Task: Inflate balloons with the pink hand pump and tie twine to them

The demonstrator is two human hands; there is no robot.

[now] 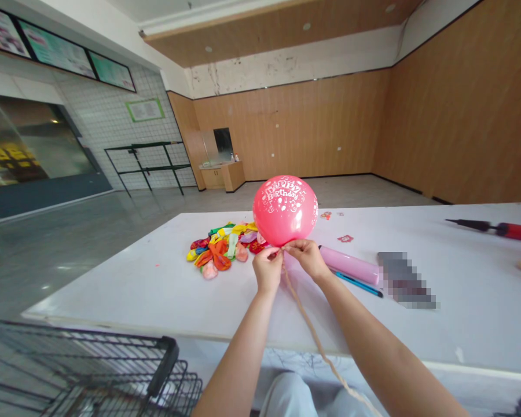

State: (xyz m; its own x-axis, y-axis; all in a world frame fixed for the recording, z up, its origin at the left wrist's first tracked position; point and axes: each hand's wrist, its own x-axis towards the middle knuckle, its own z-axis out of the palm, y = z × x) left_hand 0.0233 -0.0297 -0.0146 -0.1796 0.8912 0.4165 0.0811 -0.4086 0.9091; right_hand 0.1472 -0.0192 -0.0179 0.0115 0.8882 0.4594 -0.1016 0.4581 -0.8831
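An inflated pink balloon [285, 211] with white "Happy Birthday" print stands above the white table, its neck pointing down toward me. My left hand [268, 269] pinches at the neck from the left, with fingertips closed. From the right, my right hand [307, 256] also has thumb and fingers closed at the same spot. A tan string [306, 317] hangs from between my hands and runs over the table edge toward my lap. How the string meets the balloon's neck is hidden by my fingers. Left of my hands lies a pile of uninflated balloons [219, 255] in several colours.
On the white table [156, 289], right of my hands, lie a pink cylinder [351, 265], a blue pen [359, 284] and a blurred-out dark rectangle [406, 279]. A red and black pump [499, 229] lies far right. A black wire cart [113, 370] stands at the front left.
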